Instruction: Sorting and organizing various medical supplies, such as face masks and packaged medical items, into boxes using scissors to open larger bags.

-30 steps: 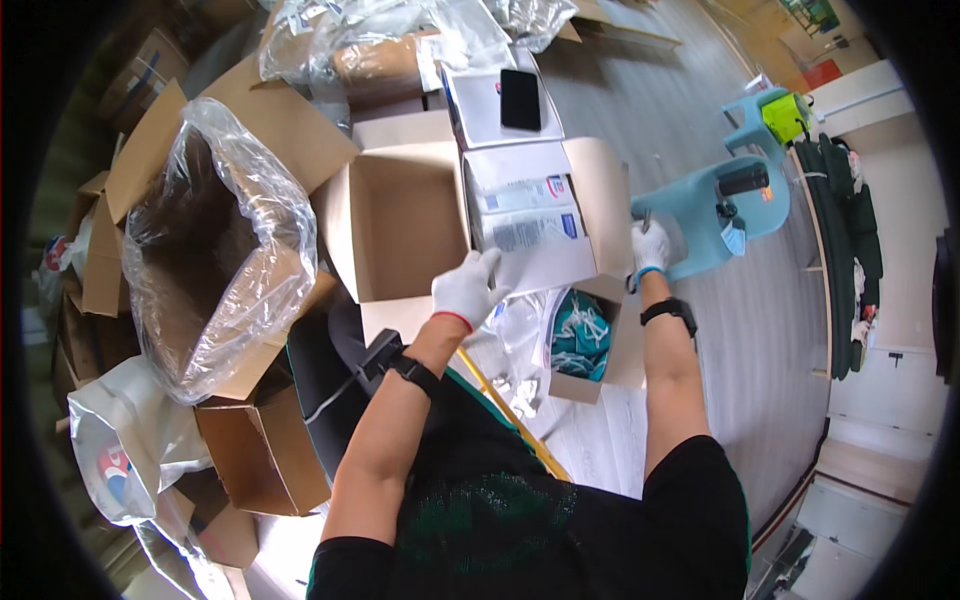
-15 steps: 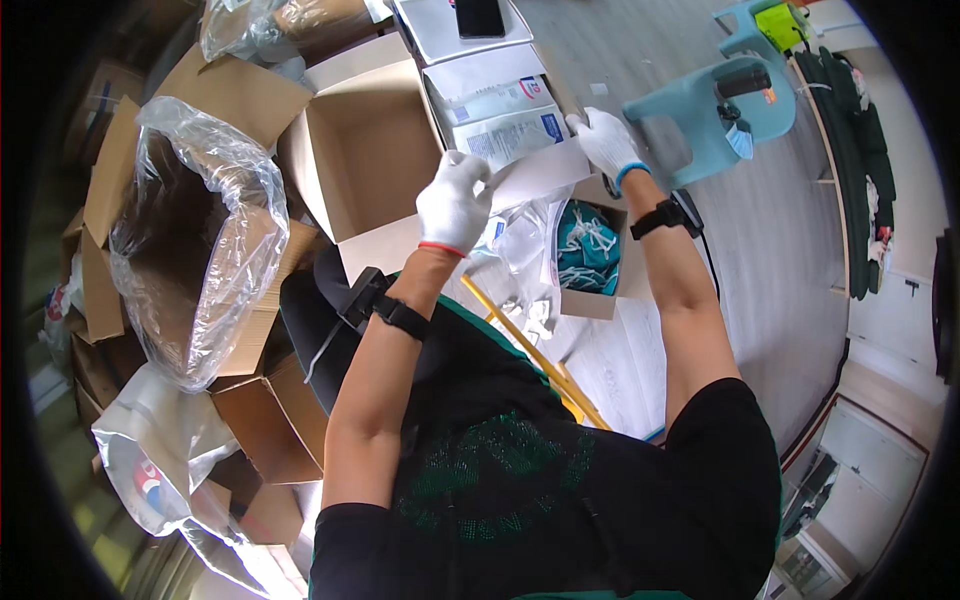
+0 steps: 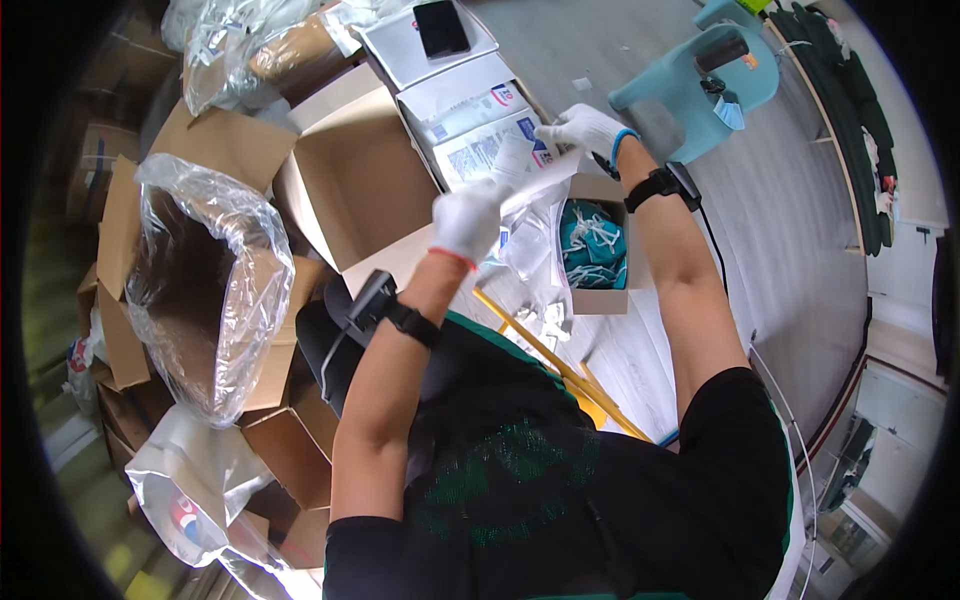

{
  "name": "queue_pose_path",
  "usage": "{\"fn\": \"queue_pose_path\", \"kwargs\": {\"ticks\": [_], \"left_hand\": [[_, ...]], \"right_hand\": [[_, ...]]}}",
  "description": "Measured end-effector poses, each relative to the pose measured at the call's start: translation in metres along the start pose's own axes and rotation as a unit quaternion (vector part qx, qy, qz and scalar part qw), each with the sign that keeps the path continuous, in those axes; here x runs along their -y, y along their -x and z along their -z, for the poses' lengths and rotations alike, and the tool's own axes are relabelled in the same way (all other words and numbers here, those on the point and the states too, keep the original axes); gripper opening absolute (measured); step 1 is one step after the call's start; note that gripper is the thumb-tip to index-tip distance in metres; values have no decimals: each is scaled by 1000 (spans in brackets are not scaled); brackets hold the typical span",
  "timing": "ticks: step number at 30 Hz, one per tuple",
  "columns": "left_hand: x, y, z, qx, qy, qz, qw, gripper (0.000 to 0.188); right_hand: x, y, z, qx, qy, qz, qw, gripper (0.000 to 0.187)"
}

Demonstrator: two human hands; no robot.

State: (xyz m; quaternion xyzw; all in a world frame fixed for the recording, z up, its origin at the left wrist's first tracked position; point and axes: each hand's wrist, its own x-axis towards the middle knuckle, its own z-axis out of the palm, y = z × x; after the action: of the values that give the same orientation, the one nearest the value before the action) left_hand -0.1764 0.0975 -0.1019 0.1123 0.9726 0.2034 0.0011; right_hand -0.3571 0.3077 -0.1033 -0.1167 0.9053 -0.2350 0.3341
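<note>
In the head view, my left grip [image 3: 467, 222] hung at the near edge of the white box [image 3: 480, 78], gloved fingers curled and blurred; I could not tell whether they had closed on anything. My right grip [image 3: 590, 132] came in at the near right corner, fingers pointing left, and whether finger and thumb met was hidden too. The flap [image 3: 550, 175] slanted between them, so a grip near either end looked like a way to keep it off the packs [image 3: 480, 158]. Those lay flat just ahead of both grips, apparently kept in order by the walls. Farther ahead, the phone [image 3: 442, 28] rested on a white panel, probably for its level support.

For room, the rim of the brown box [image 3: 375, 185] bounded my left grip on its left and ahead; beyond that stood the lined box [image 3: 205, 300]. Nearer me, below my right grip, the teal fabric [image 3: 592, 245] sat in a low box, with a yellow bar [image 3: 560, 365] slanting beside it. Right of that grip, a gap opened before the blue stool [image 3: 690, 120].
</note>
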Motion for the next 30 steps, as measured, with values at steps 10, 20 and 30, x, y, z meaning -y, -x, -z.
{"fn": "queue_pose_path", "kwargs": {"ticks": [10, 20, 30], "left_hand": [[-15, 33, -23, -80, -4, -168, 983, 42], [7, 5, -64, -79, -104, -24, 991, 5], [5, 9, -62, -1, -62, -3, 998, 6]], "right_hand": [[-42, 51, -23, 16, -86, 121, 989, 109], [-32, 49, -77, -251, 22, 191, 949, 65], [-10, 79, -24, -290, 16, 133, 948, 31]]}}
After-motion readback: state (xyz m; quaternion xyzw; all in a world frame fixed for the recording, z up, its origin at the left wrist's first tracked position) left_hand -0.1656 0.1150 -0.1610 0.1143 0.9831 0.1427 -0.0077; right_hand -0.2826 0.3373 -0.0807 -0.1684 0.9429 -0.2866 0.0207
